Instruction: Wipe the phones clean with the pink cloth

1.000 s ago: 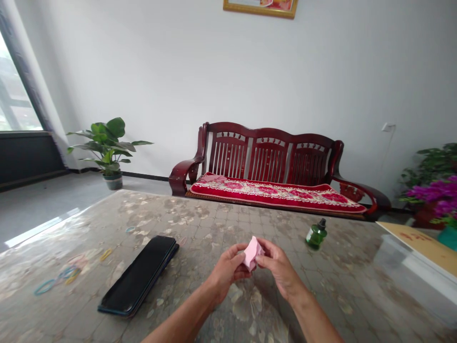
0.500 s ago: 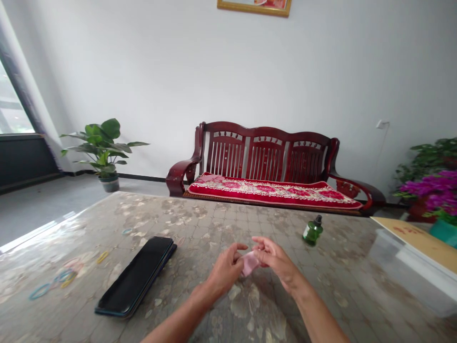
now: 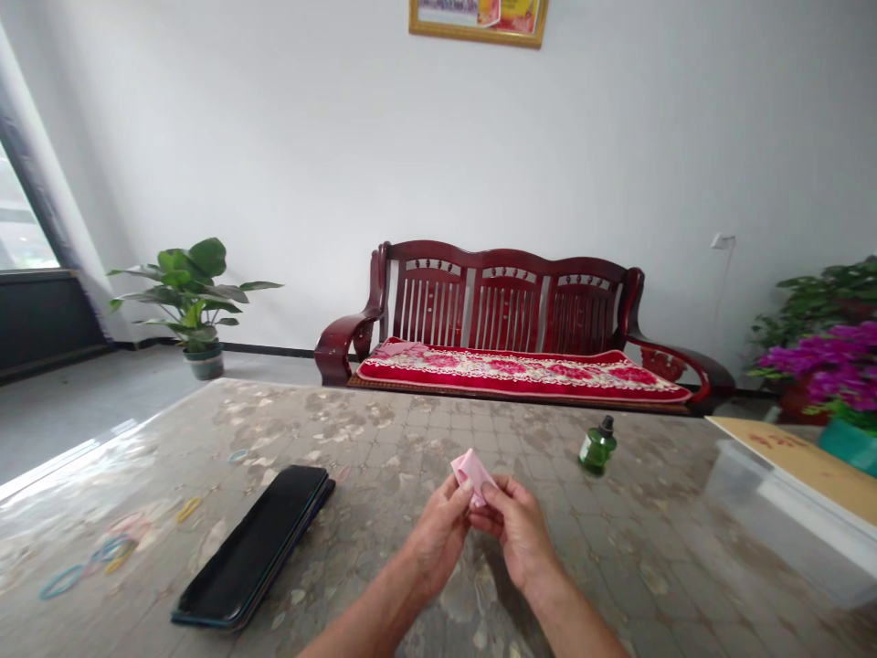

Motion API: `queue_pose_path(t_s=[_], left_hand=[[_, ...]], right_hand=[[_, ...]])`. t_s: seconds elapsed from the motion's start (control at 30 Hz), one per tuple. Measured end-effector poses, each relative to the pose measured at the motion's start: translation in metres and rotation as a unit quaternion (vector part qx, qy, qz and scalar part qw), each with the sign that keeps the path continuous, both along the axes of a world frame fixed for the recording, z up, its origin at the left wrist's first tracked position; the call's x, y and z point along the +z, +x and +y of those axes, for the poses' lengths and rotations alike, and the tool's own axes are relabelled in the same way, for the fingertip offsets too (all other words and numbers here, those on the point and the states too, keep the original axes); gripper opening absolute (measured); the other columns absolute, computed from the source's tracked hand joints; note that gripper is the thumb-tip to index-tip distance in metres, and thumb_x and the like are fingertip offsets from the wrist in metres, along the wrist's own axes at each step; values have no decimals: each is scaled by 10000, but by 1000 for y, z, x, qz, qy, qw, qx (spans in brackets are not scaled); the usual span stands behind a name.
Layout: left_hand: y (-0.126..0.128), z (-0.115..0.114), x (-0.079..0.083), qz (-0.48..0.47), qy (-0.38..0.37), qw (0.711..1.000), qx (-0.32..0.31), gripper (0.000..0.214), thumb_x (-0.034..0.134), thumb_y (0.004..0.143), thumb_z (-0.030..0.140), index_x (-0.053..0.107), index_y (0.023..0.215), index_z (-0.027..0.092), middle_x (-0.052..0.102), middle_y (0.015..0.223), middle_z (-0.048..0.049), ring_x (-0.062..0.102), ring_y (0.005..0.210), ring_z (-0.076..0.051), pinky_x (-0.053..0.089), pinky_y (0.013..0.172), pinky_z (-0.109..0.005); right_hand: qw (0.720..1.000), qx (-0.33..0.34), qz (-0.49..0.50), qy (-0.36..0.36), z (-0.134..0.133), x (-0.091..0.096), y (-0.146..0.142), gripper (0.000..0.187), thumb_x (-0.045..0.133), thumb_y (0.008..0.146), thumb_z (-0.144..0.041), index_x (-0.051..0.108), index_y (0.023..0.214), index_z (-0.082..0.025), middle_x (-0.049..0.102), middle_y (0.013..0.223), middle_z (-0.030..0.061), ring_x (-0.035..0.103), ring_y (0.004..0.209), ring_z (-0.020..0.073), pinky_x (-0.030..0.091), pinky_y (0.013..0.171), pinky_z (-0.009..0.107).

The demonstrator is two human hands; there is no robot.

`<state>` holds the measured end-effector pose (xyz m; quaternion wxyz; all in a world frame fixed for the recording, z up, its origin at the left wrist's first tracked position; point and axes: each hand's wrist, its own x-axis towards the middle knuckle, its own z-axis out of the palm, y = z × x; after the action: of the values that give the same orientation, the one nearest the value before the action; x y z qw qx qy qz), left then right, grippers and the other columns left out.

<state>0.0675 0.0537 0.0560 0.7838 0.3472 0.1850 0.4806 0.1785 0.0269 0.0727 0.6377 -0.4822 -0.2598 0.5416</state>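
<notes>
A small folded piece of pink paper or cloth point(image 3: 471, 473) is pinched upright between both hands, just above the table; which material it is I cannot tell. My left hand point(image 3: 444, 528) grips its lower left side, thumb in front. On the lower right side my right hand point(image 3: 515, 523) closes with its thumb pressed against it. The fingertips of the two hands nearly meet below the piece, and some fingers are hidden behind it.
The patterned tablecloth point(image 3: 384, 512) bears a stack of dark phones or tablets point(image 3: 253, 548), several coloured rubber bands point(image 3: 113, 553) and a green bottle point(image 3: 598, 448). At the right stands a clear plastic box point(image 3: 767, 512) under a tan folder point(image 3: 795, 452). A wooden bench point(image 3: 511, 302) is behind the table.
The pink piece has been raised and turned upright, its folds now showing. Both hands have drawn closer together and closed round its lower part. The camera view has tilted slightly upward.
</notes>
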Motion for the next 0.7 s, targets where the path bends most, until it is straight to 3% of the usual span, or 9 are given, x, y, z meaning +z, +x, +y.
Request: queue_pose_path(t_s=[0.17, 0.3, 0.4, 0.47, 0.53, 0.6, 0.63, 0.7], left_hand=[[6, 5, 1, 23, -117, 993, 23, 507, 800, 739, 418, 662, 1167, 184, 682, 1183, -132, 650, 1062, -255, 540, 842, -319], [10, 14, 11, 21, -137, 990, 15, 469, 729, 806, 368, 633, 1215, 159, 684, 1185, -157, 662, 1064, -261, 543, 864, -333], [13, 25, 13, -20, -109, 994, 21, 517, 712, 822, 313, 566, 1300, 179, 688, 1182, -146, 664, 1066, -256, 508, 949, -368], [14, 32, 10, -35, -99, 994, 29, 568, 710, 828, 283, 508, 1355, 217, 694, 1164, -125, 680, 1018, -237, 513, 936, -377], [12, 37, 5, -38, -104, 993, 37, 603, 711, 831, 260, 469, 1382, 249, 700, 1130, -105, 696, 932, -208, 540, 860, -349], [11, 41, -1, -36, -116, 992, 47, 603, 710, 834, 246, 464, 1383, 260, 703, 1057, -82, 695, 827, -174, 553, 755, -297], [10, 42, -4, -37, -120, 991, 51, 591, 707, 837, 244, 472, 1378, 257, 699, 1000, -66, 685, 772, -157, 548, 704, -270], [10, 44, -7, -47, -124, 990, 54, 554, 697, 848, 248, 494, 1364, 244, 665, 871, -28, 648, 677, -127, 527, 629, -233]], right_hand=[[999, 28, -7, -28, -10, -4, -16, 410, 828, 530, -455, 634, 757, -174, 707, 673, 37, 632, 546, 151, 529, 514, 254], [997, 31, -40, -60, -14, -8, -19, 363, 780, 532, -424, 596, 733, -184, 662, 606, 15, 599, 508, 145, 496, 476, 251], [991, 37, -112, -61, -6, -12, 0, 329, 716, 574, -409, 602, 788, -186, 662, 675, 19, 606, 549, 162, 459, 455, 251], [979, -48, -199, -18, 5, -12, 31, 363, 665, 618, -418, 606, 894, -188, 679, 774, 41, 635, 645, 186, 475, 517, 266], [932, -207, -296, 40, 16, -10, 74, 430, 605, 666, -455, 590, 998, -181, 687, 931, 87, 650, 808, 212, 512, 664, 299], [848, -344, -401, 39, 26, -6, 120, 532, 521, 719, -482, 543, 1140, -158, 661, 1081, 129, 638, 917, 224, 505, 803, 327], [802, -389, -454, -2, 29, -5, 141, 598, 486, 739, -505, 505, 1218, -148, 642, 1141, 142, 630, 941, 229, 495, 835, 338], [772, -413, -482, -43, 33, -5, 174, 762, 536, 699, -531, 435, 1321, -103, 570, 1263, 209, 587, 1057, 290, 454, 918, 399]])
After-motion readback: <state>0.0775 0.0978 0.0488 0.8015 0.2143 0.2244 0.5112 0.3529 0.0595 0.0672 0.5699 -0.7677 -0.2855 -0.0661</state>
